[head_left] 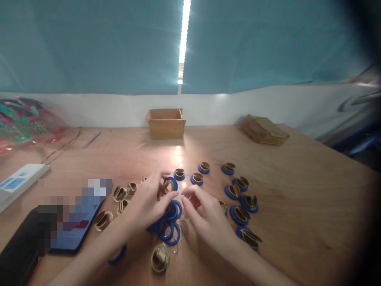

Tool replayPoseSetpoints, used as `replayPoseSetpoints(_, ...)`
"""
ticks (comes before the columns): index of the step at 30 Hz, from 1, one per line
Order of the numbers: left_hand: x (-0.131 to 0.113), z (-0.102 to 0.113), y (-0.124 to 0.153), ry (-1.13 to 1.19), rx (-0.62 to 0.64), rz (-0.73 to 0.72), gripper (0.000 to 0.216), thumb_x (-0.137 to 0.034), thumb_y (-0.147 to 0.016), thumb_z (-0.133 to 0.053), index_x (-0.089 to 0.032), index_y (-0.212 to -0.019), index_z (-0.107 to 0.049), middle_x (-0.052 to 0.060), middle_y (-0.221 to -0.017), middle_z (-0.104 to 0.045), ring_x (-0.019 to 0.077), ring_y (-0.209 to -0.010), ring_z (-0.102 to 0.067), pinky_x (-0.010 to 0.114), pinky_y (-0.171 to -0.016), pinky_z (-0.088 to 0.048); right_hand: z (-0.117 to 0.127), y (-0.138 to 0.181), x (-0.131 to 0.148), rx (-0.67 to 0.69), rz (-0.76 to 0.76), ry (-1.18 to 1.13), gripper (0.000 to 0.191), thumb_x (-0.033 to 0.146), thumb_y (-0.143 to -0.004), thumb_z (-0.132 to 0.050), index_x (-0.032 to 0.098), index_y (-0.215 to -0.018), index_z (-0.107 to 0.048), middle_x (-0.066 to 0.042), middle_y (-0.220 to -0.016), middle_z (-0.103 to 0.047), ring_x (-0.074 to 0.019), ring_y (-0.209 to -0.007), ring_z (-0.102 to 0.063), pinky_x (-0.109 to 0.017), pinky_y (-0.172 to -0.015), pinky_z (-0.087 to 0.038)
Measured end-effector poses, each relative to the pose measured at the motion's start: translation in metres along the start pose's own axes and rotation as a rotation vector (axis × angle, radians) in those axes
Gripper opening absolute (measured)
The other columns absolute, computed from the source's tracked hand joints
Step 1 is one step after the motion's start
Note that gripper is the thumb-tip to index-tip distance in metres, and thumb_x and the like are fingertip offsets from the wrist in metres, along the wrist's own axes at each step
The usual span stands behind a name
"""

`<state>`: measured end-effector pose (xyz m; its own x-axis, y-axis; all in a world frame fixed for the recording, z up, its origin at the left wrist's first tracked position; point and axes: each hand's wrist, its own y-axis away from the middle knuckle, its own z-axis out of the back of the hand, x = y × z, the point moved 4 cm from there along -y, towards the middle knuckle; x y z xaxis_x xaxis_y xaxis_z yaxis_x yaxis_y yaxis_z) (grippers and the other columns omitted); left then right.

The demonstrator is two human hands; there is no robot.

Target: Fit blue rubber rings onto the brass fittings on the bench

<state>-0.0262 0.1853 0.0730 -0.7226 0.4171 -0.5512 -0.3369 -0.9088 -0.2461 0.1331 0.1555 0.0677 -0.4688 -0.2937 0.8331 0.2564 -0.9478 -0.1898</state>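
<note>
My left hand [150, 202] is closed around a round gold-coloured metal piece with a blue ring [171, 183] on it. Close beside it, my right hand [204, 214] has thumb and forefinger pinched together; a thin pale bit shows there, too small to name. Several loose blue rings [172, 234] lie in a pile below my left hand, next to some thin clear rings [182, 227]. One gold-coloured piece without a blue ring [160, 258] rests nearest me. Left of my left wrist are several more bare gold-coloured pieces [103, 220].
Several gold-coloured pieces with blue rings [239, 214] stand at right. An open cardboard box [166, 129] and a brown carton [264, 130] are at the back. A phone [74, 230], a black object [22, 242], a white power strip [20, 182] and plastic-wrapped items [26, 119] occupy the left.
</note>
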Motion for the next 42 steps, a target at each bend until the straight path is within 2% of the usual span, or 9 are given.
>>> replayPoseSetpoints(4,-0.011,-0.003,0.025,0.264,-0.088,0.008,0.028,-0.014,-0.083,-0.065,-0.022,-0.108,-0.057,0.005,-0.099,-0.06,0.0206,-0.088,-0.061,0.033,-0.077,-0.05,-0.004,0.004,0.007,0.041,0.021,-0.11,0.006,0.018,-0.093,-0.054,0.022,-0.097,-0.056,0.002,-0.081,-0.062,-0.0121,-0.066,-0.058,-0.024,-0.06,-0.046)
replayPoseSetpoints(10,-0.005,-0.016,0.029,0.517,-0.044,0.104,0.018,-0.014,-0.08,-0.07,-0.023,-0.093,-0.06,0.004,-0.097,-0.061,0.0209,-0.091,-0.061,0.034,-0.078,-0.051,-0.009,0.009,0.004,0.038,0.143,-0.022,0.033,0.014,-0.082,-0.067,0.025,-0.111,-0.056,0.0,-0.097,-0.062,-0.0153,-0.08,-0.061,-0.027,-0.07,-0.049)
replayPoseSetpoints(13,-0.004,-0.022,0.032,0.702,0.053,0.142,0.028,-0.009,-0.077,-0.07,-0.023,-0.1,-0.059,0.006,-0.105,-0.064,0.023,-0.099,-0.063,0.037,-0.085,-0.052,-0.008,0.009,0.0,0.025,0.168,0.026,0.034,0.019,-0.082,-0.073,0.025,-0.112,-0.058,-0.002,-0.101,-0.061,-0.0184,-0.088,-0.061,-0.03,-0.076,-0.051)
replayPoseSetpoints(18,-0.014,-0.019,0.036,1.123,0.336,0.184,0.053,-0.004,-0.077,-0.068,-0.027,-0.122,-0.054,0.008,-0.124,-0.062,0.024,-0.116,-0.061,0.04,-0.099,-0.05,-0.003,0.004,-0.001,0.017,0.148,0.018,0.016,0.017,-0.092,-0.06,0.025,-0.107,-0.061,-0.002,-0.092,-0.062,-0.0162,-0.079,-0.061,-0.029,-0.07,-0.051)
replayPoseSetpoints(21,-0.016,-0.013,0.035,1.284,0.382,0.209,0.043,-0.009,-0.087,-0.06,-0.029,-0.124,-0.052,0.007,-0.129,-0.061,0.0206,-0.121,-0.059,0.038,-0.104,-0.046,0.003,0.001,0.001,-0.027,0.115,-0.03,0.008,0.017,-0.092,-0.06,0.023,-0.097,-0.061,0.0,-0.085,-0.06,-0.0143,-0.071,-0.058,-0.026,-0.062,-0.049)
replayPoseSetpoints(26,-0.012,-0.016,0.032,1.156,0.23,0.222,0.018,-0.023,-0.098,-0.05,-0.024,-0.114,-0.058,0.007,-0.118,-0.064,0.0193,-0.111,-0.062,0.035,-0.098,-0.049,0.004,0.002,0.001,-0.033,0.106,-0.059,0.004,0.019,-0.093,-0.059,0.022,-0.095,-0.059,0.0,-0.083,-0.058,-0.0143,-0.071,-0.056,-0.026,-0.062,-0.049)
replayPoseSetpoints(30,-0.011,-0.02,0.034,1.142,0.142,0.232,0.016,-0.023,-0.097,-0.053,-0.025,-0.112,-0.058,0.006,-0.117,-0.065,0.0193,-0.109,-0.063,0.034,-0.095,-0.051,0.001,0.005,0.0,-0.015,0.18,-0.024,0.031,0.02,-0.088,-0.067,0.025,-0.116,-0.055,-0.003,-0.099,-0.059,-0.0166,-0.081,-0.059,-0.029,-0.067,-0.053)
replayPoseSetpoints(35,-0.008,-0.02,0.036,1.104,0.13,0.214,0.016,-0.023,-0.096,-0.054,-0.024,-0.111,-0.058,0.007,-0.119,-0.064,0.0199,-0.112,-0.062,0.035,-0.099,-0.049,0.002,0.008,0.001,-0.155,0.291,0.078,0.031,0.009,-0.088,-0.063,0.024,-0.114,-0.057,-0.004,-0.103,-0.06,-0.013,-0.071,-0.062,-0.026,-0.064,-0.056)
replayPoseSetpoints(42,-0.004,-0.029,0.041,1.102,0.041,0.207,0.018,-0.019,-0.092,-0.06,-0.024,-0.109,-0.06,0.005,-0.118,-0.065,0.0194,-0.117,-0.06,0.034,-0.104,-0.047,0.004,0.012,0.005,-0.331,0.483,0.117,0.031,0.0,-0.083,-0.065,0.02,-0.107,-0.065,-0.005,-0.095,-0.068,-0.0181,-0.086,-0.068,-0.029,-0.074,-0.058)
